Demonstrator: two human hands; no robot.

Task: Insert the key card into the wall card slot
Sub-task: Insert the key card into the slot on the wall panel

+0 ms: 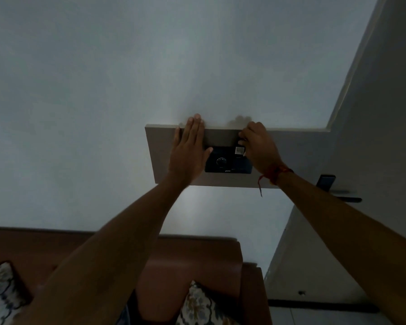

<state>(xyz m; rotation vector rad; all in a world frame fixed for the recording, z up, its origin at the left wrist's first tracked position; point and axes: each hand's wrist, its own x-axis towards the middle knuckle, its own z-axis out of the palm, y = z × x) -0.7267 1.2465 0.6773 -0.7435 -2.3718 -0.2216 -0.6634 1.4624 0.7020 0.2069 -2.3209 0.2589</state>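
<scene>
A black switch panel point(223, 164) with a round dial sits on a pale board point(159, 146) fixed to the wall. At the panel's upper right corner shows a small light card point(239, 150), the key card, with my right hand point(258, 146) pinched on its edge. The slot itself is hidden behind my fingers. My left hand point(189, 148) lies flat on the board beside the panel, fingers stretched upward, thumb touching the panel's left edge.
The room is dim. A brown sofa point(197, 261) with patterned cushions point(0, 292) stands below against the wall. To the right is a door point(373, 113) with a dark lock plate and lever handle point(338, 191).
</scene>
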